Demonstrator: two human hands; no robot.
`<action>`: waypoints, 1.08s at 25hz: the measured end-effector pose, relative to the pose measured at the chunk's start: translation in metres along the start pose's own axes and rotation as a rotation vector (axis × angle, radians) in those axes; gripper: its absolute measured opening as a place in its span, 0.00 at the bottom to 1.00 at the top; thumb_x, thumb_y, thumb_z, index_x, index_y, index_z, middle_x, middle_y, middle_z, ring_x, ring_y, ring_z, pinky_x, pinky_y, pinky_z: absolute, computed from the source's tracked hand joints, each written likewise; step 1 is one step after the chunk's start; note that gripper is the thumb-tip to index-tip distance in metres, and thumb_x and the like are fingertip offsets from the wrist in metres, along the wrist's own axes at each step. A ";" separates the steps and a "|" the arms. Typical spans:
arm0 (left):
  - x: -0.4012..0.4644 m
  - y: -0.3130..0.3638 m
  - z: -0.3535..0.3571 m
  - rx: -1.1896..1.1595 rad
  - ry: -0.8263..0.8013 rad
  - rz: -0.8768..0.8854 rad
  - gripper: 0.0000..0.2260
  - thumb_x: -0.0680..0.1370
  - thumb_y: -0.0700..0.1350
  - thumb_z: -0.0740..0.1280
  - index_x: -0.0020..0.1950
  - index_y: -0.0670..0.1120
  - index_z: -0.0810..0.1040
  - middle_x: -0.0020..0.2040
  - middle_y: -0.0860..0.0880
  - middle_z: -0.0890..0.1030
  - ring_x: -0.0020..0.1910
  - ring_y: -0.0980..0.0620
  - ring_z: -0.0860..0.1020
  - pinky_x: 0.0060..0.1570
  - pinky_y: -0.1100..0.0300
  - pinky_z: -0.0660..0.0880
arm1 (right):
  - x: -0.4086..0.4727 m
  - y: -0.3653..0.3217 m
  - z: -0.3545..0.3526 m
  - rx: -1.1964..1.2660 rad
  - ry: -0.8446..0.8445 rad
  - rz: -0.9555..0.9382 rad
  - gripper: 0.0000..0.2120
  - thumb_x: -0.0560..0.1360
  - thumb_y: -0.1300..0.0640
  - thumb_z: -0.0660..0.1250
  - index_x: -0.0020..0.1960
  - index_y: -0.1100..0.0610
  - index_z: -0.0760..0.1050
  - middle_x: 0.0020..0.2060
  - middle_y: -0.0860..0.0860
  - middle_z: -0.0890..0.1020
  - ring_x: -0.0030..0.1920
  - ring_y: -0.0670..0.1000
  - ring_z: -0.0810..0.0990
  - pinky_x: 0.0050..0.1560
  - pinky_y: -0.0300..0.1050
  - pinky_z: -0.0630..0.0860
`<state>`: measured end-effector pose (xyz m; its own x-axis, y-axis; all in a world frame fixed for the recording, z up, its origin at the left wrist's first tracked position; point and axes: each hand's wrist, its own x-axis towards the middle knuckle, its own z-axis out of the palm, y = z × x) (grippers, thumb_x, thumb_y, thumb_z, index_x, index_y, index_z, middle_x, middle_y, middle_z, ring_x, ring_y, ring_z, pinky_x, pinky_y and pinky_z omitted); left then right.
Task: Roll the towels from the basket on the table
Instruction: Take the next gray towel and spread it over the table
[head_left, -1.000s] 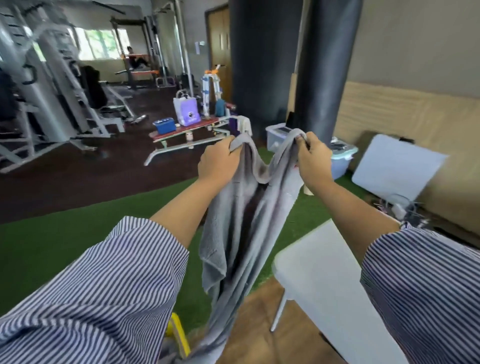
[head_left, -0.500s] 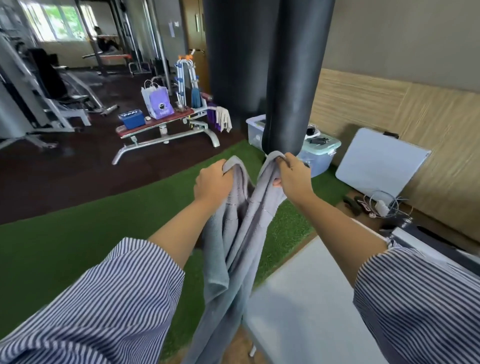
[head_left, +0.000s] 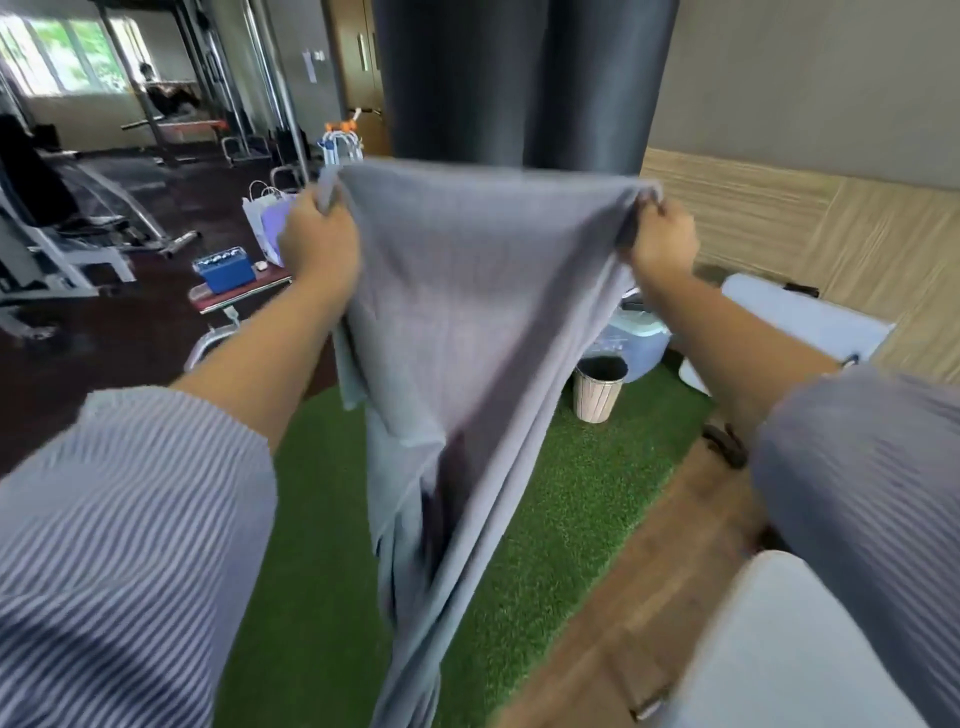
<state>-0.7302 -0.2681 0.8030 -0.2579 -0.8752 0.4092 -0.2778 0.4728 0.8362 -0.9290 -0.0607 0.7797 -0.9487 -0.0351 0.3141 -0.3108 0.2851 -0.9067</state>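
Grey towel (head_left: 467, 291) hung in the air, top edge stretched between both hands, the rest drooping over the green turf (head_left: 561, 499). Left hand (head_left: 319, 236) gripped the left corner in curled fingers; right hand (head_left: 662, 241) pinched the right corner. White table (head_left: 779, 649) lay lower right, bin (head_left: 597, 389) behind.

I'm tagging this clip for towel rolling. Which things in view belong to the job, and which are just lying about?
Job: grey towel, left hand, right hand, white table.
Lying about: wastebasket, blue box, punching bag, lidded plastic bin.
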 end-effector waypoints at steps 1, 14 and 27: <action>0.014 0.005 -0.005 0.002 0.014 0.048 0.13 0.82 0.47 0.56 0.59 0.42 0.77 0.58 0.42 0.78 0.58 0.44 0.74 0.45 0.57 0.65 | 0.019 -0.010 -0.004 -0.004 0.033 -0.029 0.16 0.79 0.47 0.55 0.51 0.56 0.76 0.51 0.56 0.80 0.53 0.56 0.76 0.56 0.48 0.70; -0.124 -0.199 0.005 0.512 -0.441 0.273 0.12 0.72 0.35 0.65 0.53 0.45 0.77 0.46 0.41 0.80 0.45 0.37 0.78 0.42 0.49 0.73 | 0.015 0.134 -0.084 -0.303 -0.228 -0.158 0.08 0.77 0.59 0.60 0.49 0.55 0.78 0.41 0.53 0.76 0.44 0.51 0.72 0.34 0.32 0.64; -0.411 -0.103 0.002 0.264 -0.669 0.271 0.16 0.78 0.52 0.65 0.34 0.49 0.68 0.23 0.50 0.66 0.23 0.52 0.65 0.26 0.56 0.62 | -0.042 0.270 -0.359 -0.280 -0.063 0.262 0.11 0.72 0.56 0.66 0.53 0.57 0.80 0.51 0.55 0.81 0.52 0.55 0.78 0.50 0.40 0.71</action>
<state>-0.5974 0.0428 0.5482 -0.8300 -0.5170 0.2093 -0.3154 0.7445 0.5885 -0.9527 0.3615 0.6232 -0.9983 0.0169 0.0561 -0.0380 0.5424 -0.8393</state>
